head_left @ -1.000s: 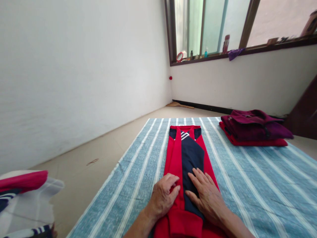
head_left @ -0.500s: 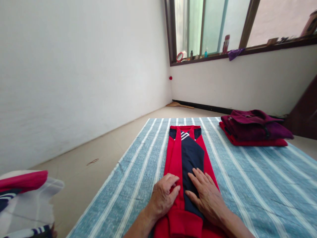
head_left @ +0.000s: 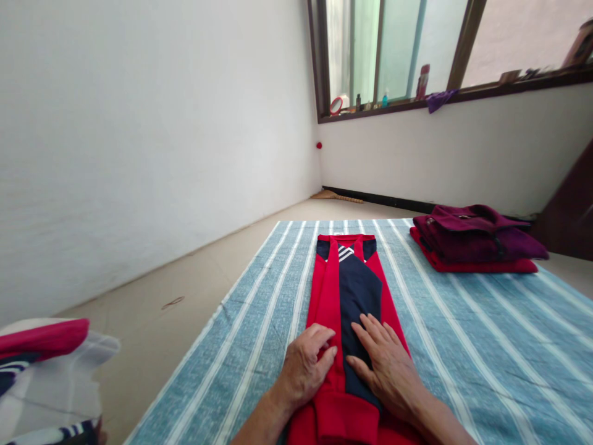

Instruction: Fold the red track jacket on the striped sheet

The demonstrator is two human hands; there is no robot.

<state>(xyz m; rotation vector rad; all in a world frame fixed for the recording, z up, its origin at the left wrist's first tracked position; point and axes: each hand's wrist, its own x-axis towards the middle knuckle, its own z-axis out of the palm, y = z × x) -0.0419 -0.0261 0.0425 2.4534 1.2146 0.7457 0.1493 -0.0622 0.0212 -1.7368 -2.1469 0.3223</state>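
Note:
A red and navy garment (head_left: 361, 293) with white stripes lies folded into a long narrow strip on the blue striped cloth (head_left: 250, 321). Its sleeve runs down the middle, with the red cuff near the bottom of the view. My left hand (head_left: 309, 364) rests on the garment's left side, fingers bent and a little apart, gripping nothing. On the navy part at the right, my right hand (head_left: 382, 358) lies flat with its fingers spread.
Folded maroon and red clothes (head_left: 477, 238) are stacked at the right. A pink, navy and white bundle (head_left: 50, 340) sits at the lower left. Behind, a window sill (head_left: 389, 106) holds small bottles, and a brush (head_left: 338, 196) lies on the floor.

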